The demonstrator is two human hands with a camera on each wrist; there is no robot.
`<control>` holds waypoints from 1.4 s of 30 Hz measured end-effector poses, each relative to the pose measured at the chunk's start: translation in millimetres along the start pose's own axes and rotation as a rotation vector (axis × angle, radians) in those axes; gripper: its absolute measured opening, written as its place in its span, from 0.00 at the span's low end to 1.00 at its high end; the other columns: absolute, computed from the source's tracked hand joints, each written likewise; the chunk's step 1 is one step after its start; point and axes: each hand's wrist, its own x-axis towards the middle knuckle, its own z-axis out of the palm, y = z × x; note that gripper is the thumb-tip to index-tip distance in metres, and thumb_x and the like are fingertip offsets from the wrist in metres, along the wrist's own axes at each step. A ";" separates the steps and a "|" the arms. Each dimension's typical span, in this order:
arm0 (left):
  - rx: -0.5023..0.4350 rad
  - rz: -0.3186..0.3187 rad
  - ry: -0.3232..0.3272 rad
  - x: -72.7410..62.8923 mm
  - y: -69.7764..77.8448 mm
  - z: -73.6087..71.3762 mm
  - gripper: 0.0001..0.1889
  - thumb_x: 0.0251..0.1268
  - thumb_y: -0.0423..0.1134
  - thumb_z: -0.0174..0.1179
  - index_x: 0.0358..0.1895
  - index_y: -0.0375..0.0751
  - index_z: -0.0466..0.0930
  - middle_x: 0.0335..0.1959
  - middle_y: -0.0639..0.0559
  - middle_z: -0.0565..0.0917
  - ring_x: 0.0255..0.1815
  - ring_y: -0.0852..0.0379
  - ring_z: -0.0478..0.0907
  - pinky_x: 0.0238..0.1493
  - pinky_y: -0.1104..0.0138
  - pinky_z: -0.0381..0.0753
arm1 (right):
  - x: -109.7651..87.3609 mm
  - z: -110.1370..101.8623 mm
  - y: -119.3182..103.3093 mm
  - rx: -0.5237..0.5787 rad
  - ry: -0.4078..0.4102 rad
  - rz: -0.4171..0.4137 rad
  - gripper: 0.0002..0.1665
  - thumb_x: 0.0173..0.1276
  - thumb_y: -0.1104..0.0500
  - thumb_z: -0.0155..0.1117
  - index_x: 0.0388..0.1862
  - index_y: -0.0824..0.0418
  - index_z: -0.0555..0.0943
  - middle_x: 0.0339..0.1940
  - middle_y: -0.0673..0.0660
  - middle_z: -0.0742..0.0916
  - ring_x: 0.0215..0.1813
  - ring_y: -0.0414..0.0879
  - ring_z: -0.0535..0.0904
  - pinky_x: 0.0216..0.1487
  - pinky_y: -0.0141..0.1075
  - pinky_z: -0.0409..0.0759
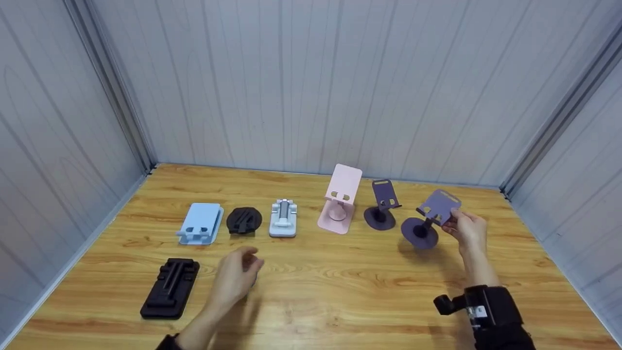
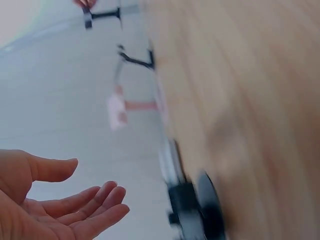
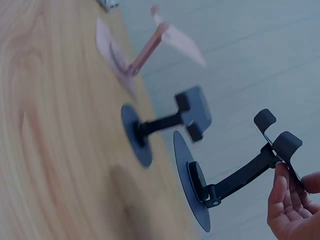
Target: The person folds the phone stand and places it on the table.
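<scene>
My right hand (image 1: 467, 231) pinches the edge of the plate on a purple phone stand (image 1: 440, 206). The stand's round base hangs tilted, with a shadow on the wood beneath it; in the right wrist view the fingers (image 3: 287, 200) grip below its two hooked lips. A smaller dark purple phone stand (image 1: 381, 218) stands to its left, and then a pink phone stand (image 1: 344, 182). My left hand (image 1: 235, 274) hovers over the table with loosely bent fingers and holds nothing. In the left wrist view its thumb and fingers (image 2: 100, 205) are apart.
Folded stands lie on the wooden table (image 1: 340, 291): a light blue one (image 1: 201, 221), a round black one (image 1: 244, 220), a white one (image 1: 283, 221) and a black rectangular one (image 1: 170, 289) near the front left. Pale panel walls (image 1: 291, 87) enclose the back and sides.
</scene>
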 end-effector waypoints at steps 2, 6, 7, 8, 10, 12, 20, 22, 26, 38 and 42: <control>-0.049 0.016 -0.023 -0.8 9.1 7.5 0.16 0.65 0.31 0.61 0.52 0.22 0.78 0.37 0.39 0.85 0.40 0.47 0.83 0.44 0.56 0.86 | -9.0 4.5 -4.1 0.026 -0.045 -0.011 0.10 0.77 0.62 0.48 0.34 0.60 0.75 0.18 0.46 0.81 0.23 0.35 0.78 0.28 0.24 0.81; -0.129 0.050 -0.073 -0.7 24.1 22.6 0.16 0.65 0.32 0.61 0.52 0.23 0.77 0.40 0.38 0.85 0.41 0.45 0.83 0.45 0.57 0.86 | -29.2 14.1 -11.0 0.057 -0.131 -0.045 0.18 0.77 0.62 0.48 0.25 0.55 0.78 0.18 0.46 0.82 0.23 0.35 0.78 0.28 0.24 0.80; -0.146 0.062 -0.082 -0.7 27.5 26.5 0.17 0.66 0.32 0.61 0.53 0.23 0.77 0.40 0.38 0.85 0.42 0.45 0.83 0.45 0.57 0.86 | -34.6 16.6 -12.4 0.063 -0.148 -0.055 0.19 0.77 0.62 0.48 0.24 0.54 0.78 0.18 0.46 0.82 0.23 0.35 0.78 0.28 0.24 0.79; -0.162 0.069 -0.093 -0.6 30.7 30.4 0.17 0.66 0.32 0.61 0.53 0.23 0.78 0.40 0.38 0.84 0.42 0.45 0.83 0.45 0.57 0.86 | -39.9 19.5 -13.3 0.068 -0.164 -0.066 0.20 0.77 0.62 0.48 0.23 0.53 0.78 0.18 0.46 0.82 0.22 0.35 0.78 0.28 0.24 0.79; -0.200 0.079 -0.114 -0.7 37.2 38.7 0.17 0.66 0.33 0.61 0.53 0.23 0.78 0.41 0.37 0.84 0.43 0.44 0.82 0.45 0.58 0.86 | -50.3 25.9 -14.7 0.078 -0.189 -0.089 0.21 0.77 0.62 0.48 0.22 0.53 0.78 0.17 0.45 0.82 0.22 0.35 0.77 0.27 0.24 0.79; -0.239 0.088 -0.140 -0.4 43.5 47.0 0.18 0.67 0.34 0.60 0.53 0.23 0.78 0.42 0.36 0.84 0.43 0.43 0.82 0.45 0.58 0.86 | -60.7 33.2 -15.1 0.093 -0.214 -0.116 0.21 0.77 0.63 0.49 0.22 0.52 0.78 0.17 0.45 0.81 0.22 0.35 0.77 0.27 0.24 0.78; -0.446 0.111 -0.227 3.8 64.7 81.5 0.19 0.71 0.37 0.57 0.53 0.20 0.77 0.39 0.33 0.85 0.37 0.47 0.84 0.39 0.61 0.87 | -95.0 59.8 -10.5 0.106 -0.296 -0.207 0.21 0.76 0.66 0.48 0.23 0.55 0.80 0.19 0.47 0.81 0.25 0.38 0.78 0.29 0.28 0.77; -0.518 0.097 -0.253 4.6 68.7 88.3 0.20 0.72 0.36 0.56 0.53 0.18 0.76 0.37 0.32 0.86 0.34 0.48 0.85 0.34 0.63 0.88 | -101.6 63.6 -9.0 0.108 -0.323 -0.228 0.20 0.76 0.66 0.48 0.25 0.55 0.80 0.20 0.47 0.81 0.26 0.38 0.79 0.31 0.29 0.79; -0.651 0.041 -0.311 5.9 74.5 98.4 0.19 0.73 0.36 0.54 0.54 0.18 0.76 0.33 0.33 0.87 0.28 0.53 0.86 0.31 0.65 0.89 | -110.8 68.4 -5.6 0.106 -0.394 -0.257 0.20 0.76 0.66 0.47 0.28 0.54 0.82 0.22 0.48 0.82 0.28 0.38 0.81 0.33 0.30 0.82; -0.827 -0.050 -0.257 6.7 77.2 106.6 0.13 0.69 0.28 0.55 0.45 0.16 0.77 0.24 0.48 0.85 0.19 0.66 0.80 0.25 0.69 0.87 | -126.0 82.2 6.5 0.064 -0.431 -0.287 0.16 0.77 0.66 0.47 0.33 0.57 0.80 0.25 0.49 0.82 0.28 0.39 0.81 0.31 0.30 0.83; -0.820 -0.061 -0.208 8.2 75.4 104.6 0.13 0.69 0.28 0.55 0.45 0.15 0.76 0.27 0.42 0.86 0.20 0.64 0.81 0.25 0.68 0.87 | -127.8 83.9 10.2 -0.003 -0.440 -0.352 0.12 0.77 0.67 0.47 0.36 0.61 0.79 0.26 0.48 0.81 0.29 0.38 0.80 0.29 0.28 0.81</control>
